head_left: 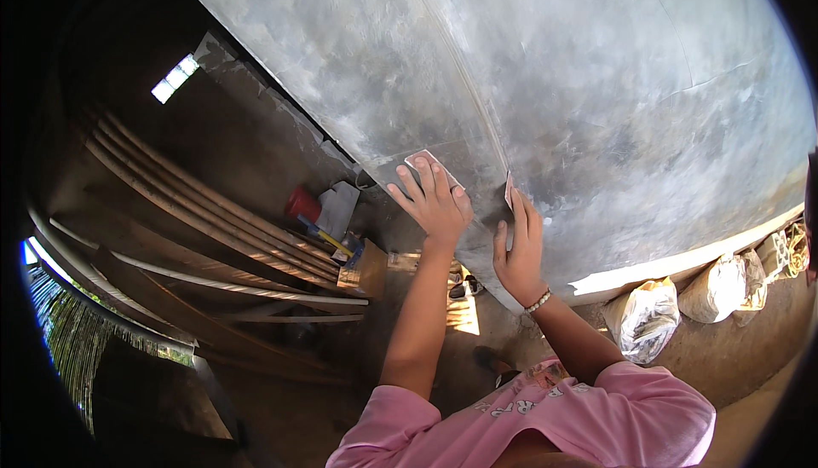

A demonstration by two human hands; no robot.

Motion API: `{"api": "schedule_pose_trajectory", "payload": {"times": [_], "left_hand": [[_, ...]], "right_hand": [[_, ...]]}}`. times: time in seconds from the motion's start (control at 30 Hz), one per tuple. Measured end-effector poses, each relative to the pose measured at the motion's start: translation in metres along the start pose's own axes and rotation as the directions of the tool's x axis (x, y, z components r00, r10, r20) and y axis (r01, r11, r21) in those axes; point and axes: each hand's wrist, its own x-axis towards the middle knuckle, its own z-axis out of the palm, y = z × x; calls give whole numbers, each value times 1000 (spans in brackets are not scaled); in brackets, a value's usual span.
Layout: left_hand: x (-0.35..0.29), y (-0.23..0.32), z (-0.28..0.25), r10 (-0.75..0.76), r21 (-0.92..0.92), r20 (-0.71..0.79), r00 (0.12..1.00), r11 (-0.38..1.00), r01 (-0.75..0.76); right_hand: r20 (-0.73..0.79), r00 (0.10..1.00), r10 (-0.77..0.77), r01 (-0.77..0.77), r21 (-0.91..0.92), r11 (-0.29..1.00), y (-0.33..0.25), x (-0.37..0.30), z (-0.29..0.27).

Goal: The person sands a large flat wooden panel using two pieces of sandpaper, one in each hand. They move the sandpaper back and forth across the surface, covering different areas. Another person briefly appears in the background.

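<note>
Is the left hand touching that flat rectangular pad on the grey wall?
Touching. The head view shows the left hand spread flat over the flat pad, fingers lying on it and pressing it against the grey wall, with no gap showing.

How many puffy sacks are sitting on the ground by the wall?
3 show: a white sack nearest the person, a second sack beside it, and a third sack at the right edge. More may be hidden past the rim.

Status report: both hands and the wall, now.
Left hand flat on a sanding pad, pressed to the grey wall. Right hand holds a second pad edge-on against the wall. Nothing between hands and wall.
</note>
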Motion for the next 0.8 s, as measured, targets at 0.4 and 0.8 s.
{"api": "schedule_pose_trajectory", "payload": {"times": [0.4,0.8], "left_hand": [[-4,2,3,0,3,-19,1000,1000,0],[-9,3,4,-24,0,-7,1000,1000,24]], "right_hand": [[-63,998,-18,22,71,997,5,50,-2],[-126,991,-35,46,91,995,22,55,15]]}}
